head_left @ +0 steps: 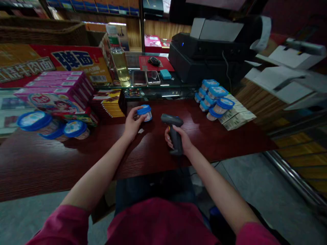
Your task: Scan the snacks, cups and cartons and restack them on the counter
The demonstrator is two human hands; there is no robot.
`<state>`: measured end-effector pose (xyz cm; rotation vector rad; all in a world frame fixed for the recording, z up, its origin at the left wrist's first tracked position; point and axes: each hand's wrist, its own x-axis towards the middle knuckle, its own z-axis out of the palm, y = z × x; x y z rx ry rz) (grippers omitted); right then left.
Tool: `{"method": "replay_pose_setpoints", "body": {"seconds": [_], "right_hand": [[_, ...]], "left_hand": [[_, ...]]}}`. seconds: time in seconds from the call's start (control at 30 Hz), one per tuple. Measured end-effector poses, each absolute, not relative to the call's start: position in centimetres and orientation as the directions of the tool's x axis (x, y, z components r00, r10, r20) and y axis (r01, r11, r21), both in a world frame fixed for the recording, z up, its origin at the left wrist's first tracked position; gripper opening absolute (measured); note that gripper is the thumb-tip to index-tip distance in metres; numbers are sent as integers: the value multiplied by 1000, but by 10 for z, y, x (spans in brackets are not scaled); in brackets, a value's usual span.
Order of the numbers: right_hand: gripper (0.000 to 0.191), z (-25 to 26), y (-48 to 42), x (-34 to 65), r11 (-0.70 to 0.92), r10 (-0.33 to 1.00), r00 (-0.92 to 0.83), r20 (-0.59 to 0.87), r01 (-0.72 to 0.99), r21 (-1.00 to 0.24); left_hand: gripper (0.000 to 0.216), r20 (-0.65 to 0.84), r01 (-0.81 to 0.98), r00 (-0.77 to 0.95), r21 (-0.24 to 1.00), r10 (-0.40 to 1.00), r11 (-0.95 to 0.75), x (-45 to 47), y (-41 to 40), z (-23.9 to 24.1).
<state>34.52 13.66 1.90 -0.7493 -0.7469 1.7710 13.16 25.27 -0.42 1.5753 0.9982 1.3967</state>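
My left hand (133, 123) is closed around the near side of a small tub with a blue lid (145, 113), which is on the dark wooden table. In my right hand (182, 139) is a dark grey barcode scanner (175, 134), held upright by its handle with its head toward the tub. A small white scrap (141, 130) lies beside my left wrist. More blue-lidded tubs (76, 130) stand at the left, and several others are stacked (217, 97) at the right.
Pink boxes (58, 95) and a stack of yellow-edged packets (112, 103) sit at the back left. Pale green packs (237, 114) lie beside the right stack. Behind are a bottle (119, 64), phones (153, 77), a mouse (154, 61) and a black printer (204, 51). The table's front edge is close to my body.
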Motion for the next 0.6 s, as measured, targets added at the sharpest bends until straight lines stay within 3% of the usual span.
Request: {"method": "replay_pose_setpoints", "body": {"seconds": [0.23, 0.6], "right_hand": [[36, 19, 134, 346, -304, 946, -257, -198, -484, -821], [36, 17, 129, 346, -289, 954, -219, -204, -496, -819]], "left_hand": [[41, 384, 15, 168, 920, 908, -392, 136, 253, -5], [41, 403, 38, 125, 911, 907, -410, 134, 249, -3]]}}
